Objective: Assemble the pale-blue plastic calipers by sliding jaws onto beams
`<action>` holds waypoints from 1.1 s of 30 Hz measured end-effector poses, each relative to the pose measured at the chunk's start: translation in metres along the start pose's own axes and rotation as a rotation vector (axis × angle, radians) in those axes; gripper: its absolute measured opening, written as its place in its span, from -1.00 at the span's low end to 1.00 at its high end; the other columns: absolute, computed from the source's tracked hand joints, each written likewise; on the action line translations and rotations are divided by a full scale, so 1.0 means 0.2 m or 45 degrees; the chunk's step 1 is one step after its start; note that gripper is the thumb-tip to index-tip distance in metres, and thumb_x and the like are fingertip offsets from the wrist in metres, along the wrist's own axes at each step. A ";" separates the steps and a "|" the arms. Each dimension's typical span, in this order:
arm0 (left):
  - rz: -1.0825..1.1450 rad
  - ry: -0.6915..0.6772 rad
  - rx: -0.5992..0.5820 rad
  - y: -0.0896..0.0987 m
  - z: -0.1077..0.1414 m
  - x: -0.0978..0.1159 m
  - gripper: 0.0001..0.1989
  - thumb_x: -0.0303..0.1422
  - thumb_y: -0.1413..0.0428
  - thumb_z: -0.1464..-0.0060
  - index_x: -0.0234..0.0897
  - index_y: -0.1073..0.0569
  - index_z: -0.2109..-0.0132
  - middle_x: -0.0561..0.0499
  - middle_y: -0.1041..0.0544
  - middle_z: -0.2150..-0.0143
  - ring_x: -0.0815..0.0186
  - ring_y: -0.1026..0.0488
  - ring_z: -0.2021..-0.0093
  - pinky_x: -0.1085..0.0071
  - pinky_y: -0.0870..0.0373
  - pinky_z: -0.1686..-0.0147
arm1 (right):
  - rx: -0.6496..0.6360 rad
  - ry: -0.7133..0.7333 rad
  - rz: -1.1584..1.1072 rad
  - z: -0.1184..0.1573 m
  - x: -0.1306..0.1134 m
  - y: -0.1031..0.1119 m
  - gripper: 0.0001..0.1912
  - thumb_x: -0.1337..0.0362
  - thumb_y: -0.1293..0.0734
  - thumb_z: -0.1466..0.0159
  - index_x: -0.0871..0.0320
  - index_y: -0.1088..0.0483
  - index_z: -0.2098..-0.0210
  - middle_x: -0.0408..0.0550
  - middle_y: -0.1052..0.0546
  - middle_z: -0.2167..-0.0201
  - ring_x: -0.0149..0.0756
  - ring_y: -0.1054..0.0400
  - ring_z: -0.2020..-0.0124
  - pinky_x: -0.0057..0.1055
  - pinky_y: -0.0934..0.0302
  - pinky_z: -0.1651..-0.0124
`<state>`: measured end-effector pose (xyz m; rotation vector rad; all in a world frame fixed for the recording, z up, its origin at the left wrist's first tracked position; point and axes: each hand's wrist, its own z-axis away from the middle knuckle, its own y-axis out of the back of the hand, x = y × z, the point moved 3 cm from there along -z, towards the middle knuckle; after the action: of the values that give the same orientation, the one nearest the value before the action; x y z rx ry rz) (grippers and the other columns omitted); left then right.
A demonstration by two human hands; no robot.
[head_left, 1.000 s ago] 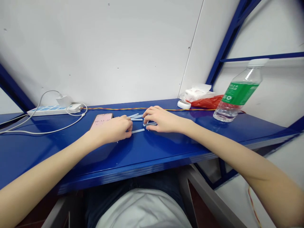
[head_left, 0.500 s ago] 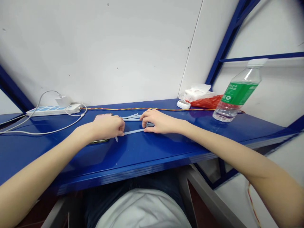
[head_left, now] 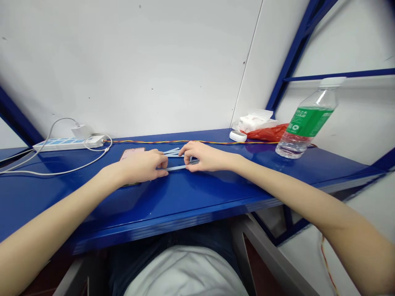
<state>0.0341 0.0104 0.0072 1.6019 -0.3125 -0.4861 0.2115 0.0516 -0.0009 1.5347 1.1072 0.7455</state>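
A thin pale-blue strip (head_left: 176, 168) runs between my two hands just above or on the blue desk; the frames do not show what it is made of. My left hand (head_left: 151, 165) is closed, with thumb and forefinger pinching the strip's left end. Curled around its right part, my right hand (head_left: 201, 157) pinches the strip between thumb and fingers. Behind the held strip lie several similar pale strips (head_left: 173, 151), partly hidden by my right fingers. A phone (head_left: 132, 152) rests under and behind my left hand and wrist, its screen lit.
A white power strip (head_left: 68, 142) with a plug and white cable (head_left: 74, 169) sits at the left. Twisted red-yellow wire (head_left: 148, 142) runs along the back. At the right stand a water bottle (head_left: 310, 121), a red bag (head_left: 268, 132), tissues (head_left: 254, 120) and a small white device (head_left: 238, 136).
My left hand has slid right along the strip, closer to my right hand, and the pointed left end no longer shows. My right hand has barely moved.
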 end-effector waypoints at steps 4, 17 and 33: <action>-0.058 -0.081 0.085 0.00 -0.03 0.06 -0.73 -0.21 0.08 -0.17 -0.20 -0.47 0.25 -0.02 -0.48 0.24 0.26 -0.44 0.28 0.39 -0.31 0.28 | 0.120 0.046 0.031 0.00 0.00 0.03 -0.95 0.37 -0.32 -0.14 0.17 -0.41 0.45 0.04 -0.46 0.06 -0.15 -0.27 0.02 -0.15 -0.11 -0.05; -0.405 -0.229 0.309 -0.02 -0.05 0.00 -0.75 -0.32 0.07 -0.18 -0.29 -0.47 0.31 -0.07 -0.51 0.33 0.22 -0.42 0.23 0.30 -0.32 0.16 | -0.112 -0.166 0.050 0.08 0.13 0.04 -0.83 0.16 -0.34 -0.17 0.13 -0.49 0.36 0.04 -0.42 0.00 -0.11 -0.25 -0.02 -0.13 -0.11 -0.07; -0.477 -0.322 0.396 -0.02 -0.04 0.03 -0.75 -0.33 0.07 -0.21 -0.29 -0.47 0.30 -0.08 -0.49 0.33 0.21 -0.42 0.21 0.32 -0.31 0.21 | 0.236 -0.061 0.420 0.04 -0.01 0.06 -0.96 0.33 -0.33 -0.12 0.17 -0.40 0.41 0.06 -0.46 0.05 -0.14 -0.29 0.03 -0.21 -0.11 0.01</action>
<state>0.0424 0.0148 0.0019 1.9150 -0.2871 -0.9706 0.2208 0.0457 0.0079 1.9123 0.9172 0.8395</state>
